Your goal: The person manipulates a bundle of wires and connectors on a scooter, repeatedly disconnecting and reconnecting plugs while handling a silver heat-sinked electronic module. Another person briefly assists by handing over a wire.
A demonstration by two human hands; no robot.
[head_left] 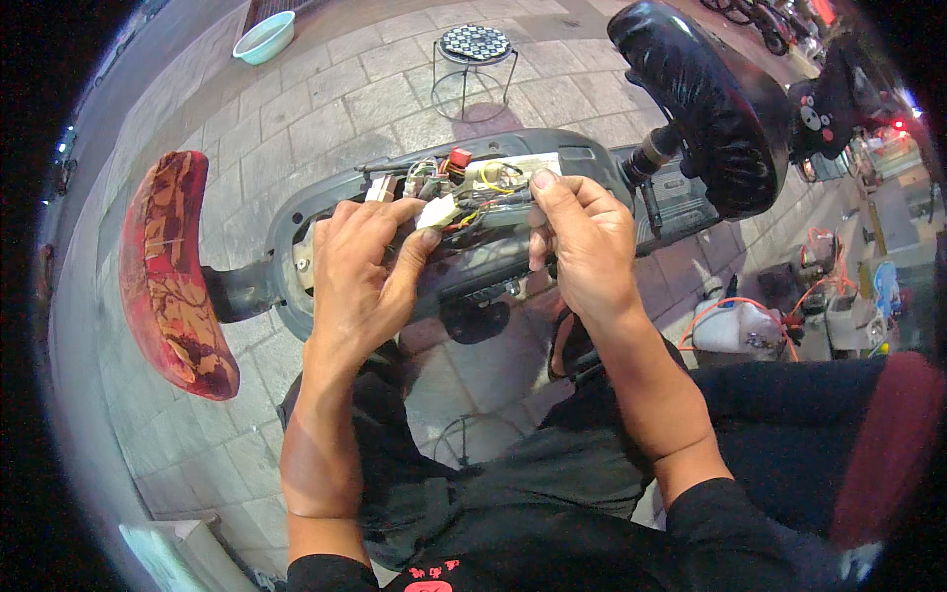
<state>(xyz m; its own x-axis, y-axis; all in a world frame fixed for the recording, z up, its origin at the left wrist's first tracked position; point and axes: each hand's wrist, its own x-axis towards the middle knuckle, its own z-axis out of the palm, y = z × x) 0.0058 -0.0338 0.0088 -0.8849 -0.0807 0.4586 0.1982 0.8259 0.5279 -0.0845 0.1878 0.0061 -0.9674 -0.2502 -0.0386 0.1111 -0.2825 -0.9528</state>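
Pinches a white plug [437, 211] between thumb and forefinger of the left hand [360, 257], over the open middle of the scooter body [587, 148]. Closes thumb and fingertip of the right hand [595, 237] on wires [478, 209], farther right over the scooter body, with the exact strand too small to tell. Keeps those yellow, red and dark wires between both hands, at the scooter body's opening. Shows a red plug [460, 158] in that opening, just beyond the white one. Bears a red patterned seat [173, 276] at the scooter body's left end, a black seat [695, 109] at its right.
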